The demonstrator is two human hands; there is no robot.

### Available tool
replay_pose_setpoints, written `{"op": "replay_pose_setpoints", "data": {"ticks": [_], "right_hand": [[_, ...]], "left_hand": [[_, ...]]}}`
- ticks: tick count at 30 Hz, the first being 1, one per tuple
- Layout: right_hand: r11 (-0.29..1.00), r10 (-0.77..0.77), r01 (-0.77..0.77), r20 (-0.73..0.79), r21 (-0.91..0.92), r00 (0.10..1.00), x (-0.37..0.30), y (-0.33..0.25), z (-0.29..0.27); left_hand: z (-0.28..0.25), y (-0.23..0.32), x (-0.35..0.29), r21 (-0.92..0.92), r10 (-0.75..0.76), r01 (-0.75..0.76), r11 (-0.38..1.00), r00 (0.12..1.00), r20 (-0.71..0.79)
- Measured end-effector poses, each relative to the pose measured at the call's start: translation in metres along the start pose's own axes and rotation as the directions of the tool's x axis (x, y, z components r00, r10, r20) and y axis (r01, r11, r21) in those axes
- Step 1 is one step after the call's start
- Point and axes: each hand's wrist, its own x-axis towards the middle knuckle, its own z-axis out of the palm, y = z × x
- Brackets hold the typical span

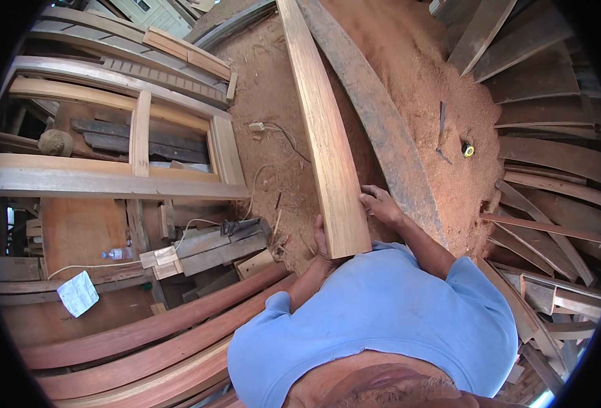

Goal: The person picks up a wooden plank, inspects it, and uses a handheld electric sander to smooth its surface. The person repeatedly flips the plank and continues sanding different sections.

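A long, pale wooden plank (325, 139) runs from close to my body up past the top of the view. Its near end rests by my blue shirt, between my two hands. At the plank's left edge, my left hand (321, 239) grips it from the side, most of its fingers hidden under the wood. On the opposite edge my right hand (380, 205) is closed against the plank, fingers curled at the side. Just right of it lies a wide, weathered grey-brown board (382, 115), partly behind my right forearm.
Sawdust (423, 75) covers the ground, with a yellow tape measure (468, 149) at right. Dark boards (545, 156) are stacked along the right side. A wooden frame (140, 136) stands at left. Below it are reddish beams (157, 333), and a power socket (257, 126) with a cord lies nearby.
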Motion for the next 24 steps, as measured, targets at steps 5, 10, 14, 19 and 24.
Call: {"op": "replay_pose_setpoints", "data": {"ticks": [5,10,14,19,24], "right_hand": [[0.988,-0.038,0.028,-0.063,-0.153,0.997,-0.018,-0.004,-0.002],[0.964,-0.073,0.067,-0.014,-0.256,0.997,-0.039,-0.012,0.003],[0.882,-0.138,0.140,0.036,-0.450,0.990,-0.035,0.016,0.021],[0.991,0.094,-0.103,0.107,0.086,0.990,-0.041,0.009,0.027],[0.873,0.219,-0.212,0.035,0.439,0.975,-0.026,0.072,-0.009]], "left_hand": [[-0.006,-0.002,0.003,0.029,0.011,-0.008,1.000,0.995,-0.100],[0.004,-0.008,0.003,0.090,-0.010,0.014,0.996,0.999,-0.051],[0.022,-0.021,0.012,0.171,0.006,0.019,0.985,0.990,-0.143],[-0.044,-0.028,0.035,0.784,0.373,0.144,0.604,0.819,-0.437],[-0.056,-0.033,0.037,0.890,0.312,0.145,0.433,0.902,-0.298]]}}
